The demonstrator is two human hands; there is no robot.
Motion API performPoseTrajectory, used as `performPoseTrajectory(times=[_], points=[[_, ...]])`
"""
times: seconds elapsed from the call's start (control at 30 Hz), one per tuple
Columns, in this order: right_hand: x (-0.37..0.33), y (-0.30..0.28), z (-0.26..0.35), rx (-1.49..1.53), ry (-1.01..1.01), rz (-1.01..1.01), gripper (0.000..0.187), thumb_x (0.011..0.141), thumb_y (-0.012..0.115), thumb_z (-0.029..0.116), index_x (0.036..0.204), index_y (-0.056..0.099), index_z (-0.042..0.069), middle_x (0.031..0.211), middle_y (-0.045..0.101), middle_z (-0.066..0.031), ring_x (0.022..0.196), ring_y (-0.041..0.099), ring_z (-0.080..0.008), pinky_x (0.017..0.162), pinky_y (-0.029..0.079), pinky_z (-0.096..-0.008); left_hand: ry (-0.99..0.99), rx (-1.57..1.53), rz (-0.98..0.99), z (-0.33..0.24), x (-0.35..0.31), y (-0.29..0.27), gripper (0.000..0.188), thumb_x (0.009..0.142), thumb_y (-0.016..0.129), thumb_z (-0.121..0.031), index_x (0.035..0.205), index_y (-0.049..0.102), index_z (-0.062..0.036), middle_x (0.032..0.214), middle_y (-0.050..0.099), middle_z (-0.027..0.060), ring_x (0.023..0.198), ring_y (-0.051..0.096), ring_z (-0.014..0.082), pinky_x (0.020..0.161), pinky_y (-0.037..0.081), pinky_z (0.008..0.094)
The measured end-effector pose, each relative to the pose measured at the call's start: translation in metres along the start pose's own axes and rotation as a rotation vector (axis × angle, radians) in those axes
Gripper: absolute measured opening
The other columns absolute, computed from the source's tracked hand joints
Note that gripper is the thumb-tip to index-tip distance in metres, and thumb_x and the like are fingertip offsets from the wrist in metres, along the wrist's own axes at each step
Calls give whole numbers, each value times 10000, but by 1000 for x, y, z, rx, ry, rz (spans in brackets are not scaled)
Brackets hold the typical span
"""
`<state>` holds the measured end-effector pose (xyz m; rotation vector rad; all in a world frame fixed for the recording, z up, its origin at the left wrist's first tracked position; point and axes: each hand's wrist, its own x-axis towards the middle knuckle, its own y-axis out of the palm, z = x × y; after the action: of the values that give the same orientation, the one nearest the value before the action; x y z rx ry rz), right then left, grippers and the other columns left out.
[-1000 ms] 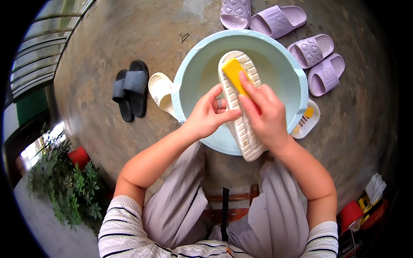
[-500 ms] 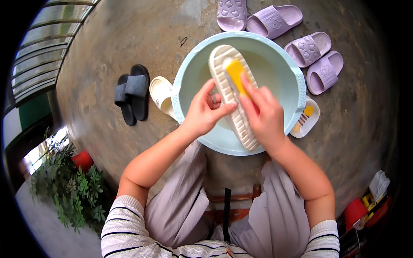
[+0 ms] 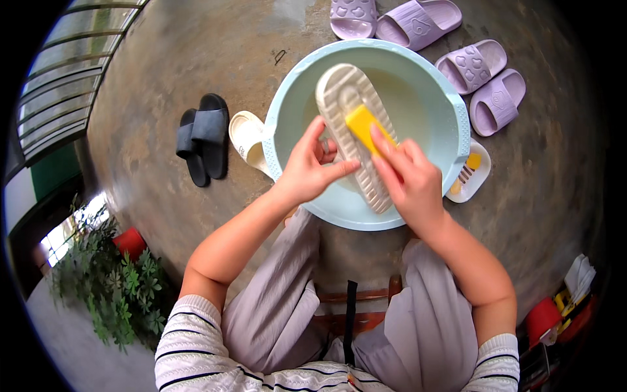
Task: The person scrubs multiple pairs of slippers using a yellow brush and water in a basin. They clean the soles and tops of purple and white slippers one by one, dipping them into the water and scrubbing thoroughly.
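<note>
A cream slipper is tilted over the light blue basin, its ridged sole turned up. My left hand grips its left edge, thumb across the sole and fingers behind. My right hand is closed on a yellow scrubbing brush, which lies against the middle of the sole. The brush's bristles are hidden beneath it. Cloudy water shows in the basin below. Another cream slipper rests on the floor by the basin's left rim.
Dark slides lie farther left. Lilac slides stand beyond the basin, with another lilac pair to the right. A white soap dish holding something yellow sits beside the basin. A leafy plant is at lower left, a red container at lower right.
The brush has slid down the sole toward me and turned, its yellow back now more crosswise. My right hand has shifted slightly right and down; my left hand keeps its grip.
</note>
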<state>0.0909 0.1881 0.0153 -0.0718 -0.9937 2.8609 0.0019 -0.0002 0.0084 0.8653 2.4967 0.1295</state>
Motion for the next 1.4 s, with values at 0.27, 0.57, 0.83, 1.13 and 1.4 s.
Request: performPoseTrajectory(times=[0.27, 0.57, 0.83, 1.13, 1.4], points=[[-2, 9, -24, 102, 33, -113, 514, 920, 704, 126, 1412, 603, 237, 702, 464, -51, 549, 494, -188, 543, 442, -341, -140, -236, -73, -5, 4, -2, 642, 872, 693, 77, 1426, 388, -39, 1271, 649, 148, 1120, 667, 204, 968, 543, 335], [25, 8, -4, 89, -53, -162, 508, 922, 697, 157, 1412, 603, 255, 717, 458, -40, 543, 488, -180, 514, 430, -346, -98, -199, 37, 3, 7, -4, 736, 867, 700, 65, 1503, 345, -42, 1329, 612, 106, 1167, 633, 196, 961, 539, 352], [-19, 10, -16, -12, -25, -82, 505, 876, 735, 129, 1360, 655, 249, 727, 425, -39, 523, 463, -169, 495, 434, -341, 129, -144, -299, -27, 18, -30, 598, 862, 732, 3, 1366, 414, -46, 1217, 664, 163, 1084, 671, 241, 939, 559, 377], [7, -8, -22, 3, 115, -114, 505, 881, 735, 134, 1368, 646, 233, 799, 541, -43, 622, 575, -177, 574, 480, -316, 140, -234, -381, -1, 4, -17, 671, 869, 686, 42, 1437, 340, -45, 1369, 555, 135, 1232, 577, 235, 1051, 471, 388], [23, -5, -31, 956, 524, -307, 803, 883, 755, 10, 1531, 283, 56, 1167, 606, -129, 1019, 600, -146, 886, 522, -293, -26, -461, -335, -2, -22, 8, 606, 904, 681, -28, 1451, 420, -44, 1423, 526, 102, 1330, 495, 246, 1140, 374, 415]])
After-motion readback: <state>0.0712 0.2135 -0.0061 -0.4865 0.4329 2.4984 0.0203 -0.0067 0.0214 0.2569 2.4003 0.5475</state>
